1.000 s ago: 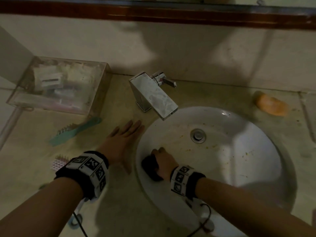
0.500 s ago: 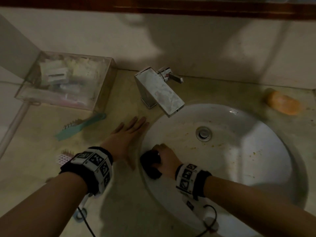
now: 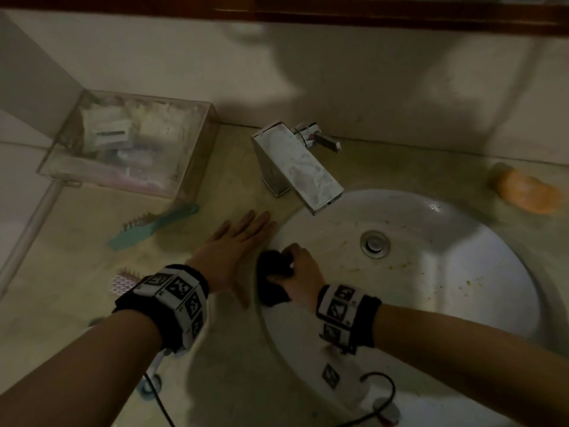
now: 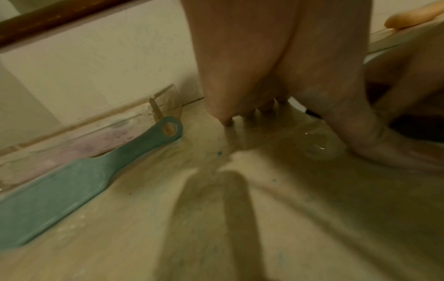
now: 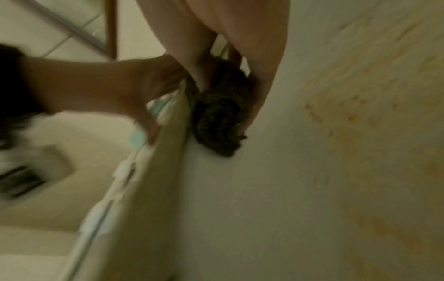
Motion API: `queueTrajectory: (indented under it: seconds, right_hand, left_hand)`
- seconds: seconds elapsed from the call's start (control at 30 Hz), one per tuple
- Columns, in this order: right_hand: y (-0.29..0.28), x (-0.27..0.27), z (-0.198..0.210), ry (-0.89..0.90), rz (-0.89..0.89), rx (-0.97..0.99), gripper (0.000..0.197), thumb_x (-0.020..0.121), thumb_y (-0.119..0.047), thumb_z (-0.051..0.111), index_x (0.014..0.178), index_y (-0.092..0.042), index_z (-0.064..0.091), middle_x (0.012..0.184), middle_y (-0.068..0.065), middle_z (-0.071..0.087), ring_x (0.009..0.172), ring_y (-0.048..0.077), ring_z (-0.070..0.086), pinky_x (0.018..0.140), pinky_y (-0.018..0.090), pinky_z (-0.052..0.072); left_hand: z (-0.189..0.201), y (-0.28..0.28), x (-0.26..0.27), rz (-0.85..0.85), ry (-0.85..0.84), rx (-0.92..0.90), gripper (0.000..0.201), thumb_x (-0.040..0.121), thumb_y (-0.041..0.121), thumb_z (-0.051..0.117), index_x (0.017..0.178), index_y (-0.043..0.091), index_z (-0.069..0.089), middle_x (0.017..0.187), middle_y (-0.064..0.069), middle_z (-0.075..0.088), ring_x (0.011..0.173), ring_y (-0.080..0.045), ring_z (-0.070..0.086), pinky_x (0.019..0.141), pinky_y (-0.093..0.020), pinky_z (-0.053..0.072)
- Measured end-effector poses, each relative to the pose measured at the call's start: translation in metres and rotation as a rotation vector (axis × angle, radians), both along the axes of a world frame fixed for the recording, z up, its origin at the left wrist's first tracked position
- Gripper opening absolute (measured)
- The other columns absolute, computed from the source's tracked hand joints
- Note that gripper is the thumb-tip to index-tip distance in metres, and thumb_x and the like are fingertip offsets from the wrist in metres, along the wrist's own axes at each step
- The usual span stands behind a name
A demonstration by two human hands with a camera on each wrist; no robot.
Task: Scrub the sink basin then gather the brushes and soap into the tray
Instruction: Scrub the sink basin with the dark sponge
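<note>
Fingers around one scourer (dark)

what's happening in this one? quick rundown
A person is scrubbing the sink basin. The right hand grips a dark scrubber against the basin's left wall; the left hand lies flat on the counter. Stains remain near the drain. The teal brush, pink brush and orange soap are outside the clear tray.
</note>
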State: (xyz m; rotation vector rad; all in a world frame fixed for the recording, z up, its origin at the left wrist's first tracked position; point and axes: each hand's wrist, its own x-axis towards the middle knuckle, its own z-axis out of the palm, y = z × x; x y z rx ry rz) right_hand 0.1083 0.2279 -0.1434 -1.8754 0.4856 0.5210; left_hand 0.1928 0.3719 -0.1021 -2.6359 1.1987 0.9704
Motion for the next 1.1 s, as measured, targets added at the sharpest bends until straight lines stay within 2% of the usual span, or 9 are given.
queueTrajectory:
  seconds: [0.07, 0.13, 0.27, 0.37, 0.5, 0.63, 0.87, 0.93, 1.1]
  right_hand:
    - [-0.008, 0.018, -0.006, -0.036, -0.131, -0.021, 0.030, 0.081, -0.015, 0.070, 0.097, -0.009, 0.046, 0.104, 0.012, 0.047, 0.095, 0.024, 0.050, 0.068, 0.028, 0.040]
    - [-0.022, 0.036, -0.014, -0.044, -0.321, 0.000, 0.038, 0.081, -0.014, 0.070, 0.111, -0.001, 0.050, 0.114, 0.020, 0.053, 0.106, 0.032, 0.054, 0.079, 0.034, 0.047]
    - [-0.053, 0.047, -0.026, -0.009, -0.589, -0.033, 0.047, 0.084, -0.014, 0.068, 0.122, 0.001, 0.044, 0.127, 0.021, 0.049, 0.112, 0.034, 0.054, 0.071, 0.032, 0.046]
    - [-0.077, 0.042, -0.029, 0.022, -0.623, -0.043, 0.051, 0.083, -0.018, 0.070, 0.123, -0.002, 0.043, 0.126, 0.024, 0.051, 0.109, 0.037, 0.057, 0.089, 0.042, 0.052]
    - [-0.103, 0.024, -0.023, -0.047, -0.279, -0.347, 0.042, 0.086, -0.015, 0.063, 0.122, -0.001, 0.046, 0.128, 0.021, 0.045, 0.103, 0.037, 0.056, 0.091, 0.038, 0.046]
    - [-0.115, 0.024, -0.027, -0.067, -0.019, -0.677, 0.053, 0.091, -0.016, 0.056, 0.138, -0.004, 0.035, 0.145, 0.019, 0.026, 0.107, 0.037, 0.056, 0.097, 0.039, 0.047]
    - [-0.081, 0.040, -0.043, 0.067, 0.132, -0.648, 0.063, 0.091, -0.013, 0.056, 0.145, -0.008, 0.025, 0.146, 0.021, 0.025, 0.115, 0.037, 0.054, 0.099, 0.040, 0.044]
    - [-0.072, 0.034, -0.039, 0.031, 0.284, -0.648, 0.058, 0.092, -0.016, 0.054, 0.144, -0.009, 0.030, 0.146, 0.018, 0.029, 0.125, 0.035, 0.046, 0.107, 0.040, 0.040]
    - [-0.042, 0.002, -0.029, -0.139, 0.742, -0.537, 0.042, 0.094, -0.019, 0.052, 0.134, -0.008, 0.047, 0.139, 0.016, 0.041, 0.122, 0.032, 0.048, 0.104, 0.038, 0.041]
  left_hand:
    - [0.000, 0.000, 0.000, 0.008, 0.001, -0.010, 0.143, 0.045, 0.064, 0.081, 0.132, 0.038, -0.029, 0.143, 0.019, -0.034, 0.138, -0.006, -0.026, 0.120, -0.041, -0.006]
    - [0.001, -0.001, 0.000, 0.008, -0.001, -0.004, 0.143, 0.045, 0.064, 0.081, 0.132, 0.038, -0.030, 0.143, 0.020, -0.035, 0.137, -0.005, -0.027, 0.119, -0.040, -0.007]
    - [0.001, -0.001, 0.001, 0.015, 0.011, 0.006, 0.146, 0.044, 0.066, 0.080, 0.137, 0.035, -0.029, 0.141, 0.022, -0.036, 0.135, -0.003, -0.028, 0.119, -0.040, -0.007]
    - [0.002, -0.002, 0.000, 0.011, 0.005, 0.020, 0.148, 0.044, 0.067, 0.079, 0.143, 0.032, -0.025, 0.142, 0.021, -0.036, 0.135, -0.004, -0.028, 0.119, -0.041, -0.006]
    - [0.004, -0.003, -0.001, 0.016, 0.010, 0.019, 0.147, 0.046, 0.066, 0.079, 0.143, 0.030, -0.025, 0.141, 0.020, -0.035, 0.134, -0.003, -0.027, 0.120, -0.041, -0.006]
    - [0.004, -0.003, 0.000, 0.021, 0.014, 0.015, 0.147, 0.046, 0.065, 0.080, 0.142, 0.030, -0.025, 0.142, 0.020, -0.035, 0.135, -0.004, -0.027, 0.120, -0.043, -0.005]
    - [0.004, -0.003, 0.001, 0.025, 0.021, 0.019, 0.142, 0.049, 0.065, 0.079, 0.136, 0.035, -0.029, 0.140, 0.021, -0.035, 0.133, -0.003, -0.028, 0.119, -0.041, -0.007]
    - [0.002, -0.001, 0.001, 0.023, 0.007, 0.011, 0.140, 0.048, 0.065, 0.080, 0.132, 0.040, -0.030, 0.140, 0.022, -0.034, 0.134, -0.003, -0.027, 0.120, -0.042, -0.006]
    - [-0.003, 0.000, 0.001, 0.011, 0.012, 0.016, 0.144, 0.049, 0.066, 0.080, 0.121, 0.047, -0.043, 0.137, 0.024, -0.041, 0.134, -0.002, -0.027, 0.120, -0.043, -0.003]
